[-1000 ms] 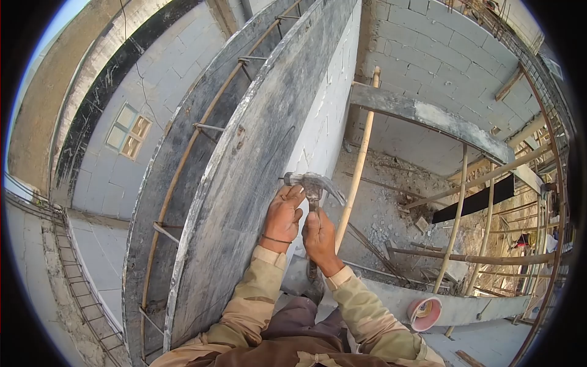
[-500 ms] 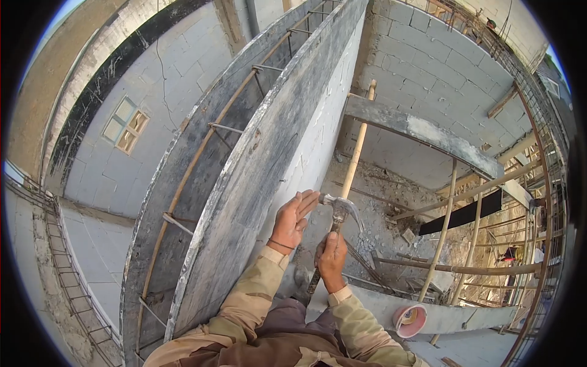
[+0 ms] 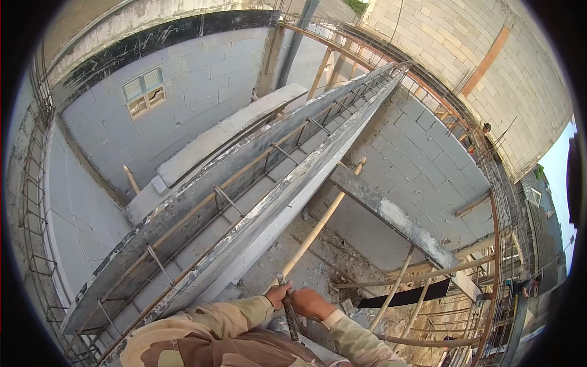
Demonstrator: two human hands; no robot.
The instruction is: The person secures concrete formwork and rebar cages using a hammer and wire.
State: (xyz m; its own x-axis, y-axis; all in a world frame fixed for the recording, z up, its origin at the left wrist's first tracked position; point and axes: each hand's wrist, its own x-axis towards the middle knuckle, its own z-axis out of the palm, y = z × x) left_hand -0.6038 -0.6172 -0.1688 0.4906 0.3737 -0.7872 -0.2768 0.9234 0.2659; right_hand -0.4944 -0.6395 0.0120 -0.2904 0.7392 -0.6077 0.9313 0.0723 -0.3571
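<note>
Low in the head view, my right hand (image 3: 312, 304) is closed in a fist on the handle of a claw hammer (image 3: 291, 322). The handle points down toward my body, and the hammer's head is small and hard to make out at the top. My left hand (image 3: 279, 295) meets the hammer just below its head, fingers closed against it. Close on the left runs a long formwork panel (image 3: 257, 223), with a second panel (image 3: 177, 211) parallel to it. Steel bars and short cross ties (image 3: 229, 200) show between the two panels.
A wooden pole (image 3: 315, 232) slants up beyond my hands to a grey board (image 3: 391, 214). Bamboo poles (image 3: 391, 290) and a black strip (image 3: 403, 295) stand at the right. Block walls (image 3: 416, 140) surround a rubble floor below. Rebar (image 3: 495, 177) lines the right edge.
My view has tilted up and shifted, so the hands and hammer sit lower. My left hand, flat beside the hammer's face before, is now closed at the hammer's neck. The pink tape roll has left view.
</note>
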